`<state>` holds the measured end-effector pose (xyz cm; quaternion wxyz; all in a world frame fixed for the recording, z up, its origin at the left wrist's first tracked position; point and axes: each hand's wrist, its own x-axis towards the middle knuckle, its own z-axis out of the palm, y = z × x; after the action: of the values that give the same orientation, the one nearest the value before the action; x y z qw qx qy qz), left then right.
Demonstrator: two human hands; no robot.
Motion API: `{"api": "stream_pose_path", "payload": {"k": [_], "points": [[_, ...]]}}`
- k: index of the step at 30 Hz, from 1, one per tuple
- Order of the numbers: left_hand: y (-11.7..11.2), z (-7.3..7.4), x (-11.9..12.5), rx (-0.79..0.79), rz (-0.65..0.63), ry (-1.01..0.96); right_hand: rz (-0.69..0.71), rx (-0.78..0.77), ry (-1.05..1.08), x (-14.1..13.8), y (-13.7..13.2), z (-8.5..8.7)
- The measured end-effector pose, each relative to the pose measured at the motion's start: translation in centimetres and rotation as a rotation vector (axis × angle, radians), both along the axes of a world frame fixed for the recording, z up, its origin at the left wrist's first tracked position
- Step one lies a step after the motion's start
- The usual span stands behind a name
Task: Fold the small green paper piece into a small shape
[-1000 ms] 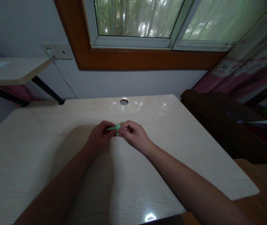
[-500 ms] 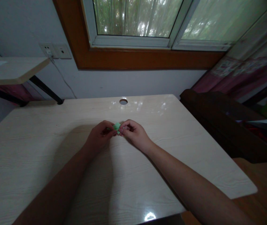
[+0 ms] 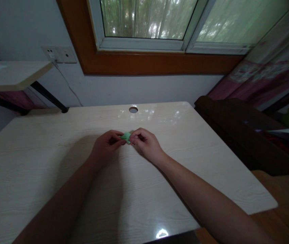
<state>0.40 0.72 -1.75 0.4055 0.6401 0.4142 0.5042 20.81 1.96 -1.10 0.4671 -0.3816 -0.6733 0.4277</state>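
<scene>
My left hand (image 3: 105,145) and my right hand (image 3: 147,143) are close together over the tabletop (image 3: 197,156), each grip pinching one side of the small green piece (image 3: 126,136); it sits between them, nearer me than the round hole (image 3: 133,109)

The person's left hand (image 3: 107,144) and right hand (image 3: 146,141) are bare, with slender fingers (image 3: 114,133); the wrists (image 3: 161,158) are uncovered and narrow, while the bare left forearm (image 3: 70,189) and right forearm (image 3: 197,196) are smooth in outline, broadening toward the lower edge of the view
</scene>
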Motion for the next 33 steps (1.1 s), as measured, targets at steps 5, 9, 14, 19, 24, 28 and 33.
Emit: {"api": "stream_pose_path", "payload": {"k": [5, 9, 14, 19, 24, 28, 33], "points": [[0.0, 0.3, 0.3, -0.056, 0.015, -0.120, 0.010, -0.044, 0.046, -0.2, 0.1, -0.4], [0.1, 0.3, 0.3, -0.055, 0.053, -0.138, 0.075, -0.206, 0.123, -0.4, 0.2, -1.1], [0.0, 0.2, 0.3, -0.065, 0.066, -0.099, 0.148, -0.257, 0.158, -0.5, 0.1, -1.5], [-0.1, -0.2, 0.4, -0.070, 0.040, -0.036, 0.131, -0.230, 0.110, -0.5, 0.2, -1.5], [0.0, -0.1, 0.6, -0.067, 0.036, -0.137, 0.134, -0.251, 0.119, -0.6, 0.2, -1.3], [0.3, -0.1, 0.5, -0.066, 0.064, -0.153, 0.137, -0.247, 0.148, -0.7, 0.1, -1.1], [0.3, -0.1, 0.3, -0.066, 0.049, -0.085, 0.150, -0.239, 0.235, -0.9, 0.1, -1.5]]}}
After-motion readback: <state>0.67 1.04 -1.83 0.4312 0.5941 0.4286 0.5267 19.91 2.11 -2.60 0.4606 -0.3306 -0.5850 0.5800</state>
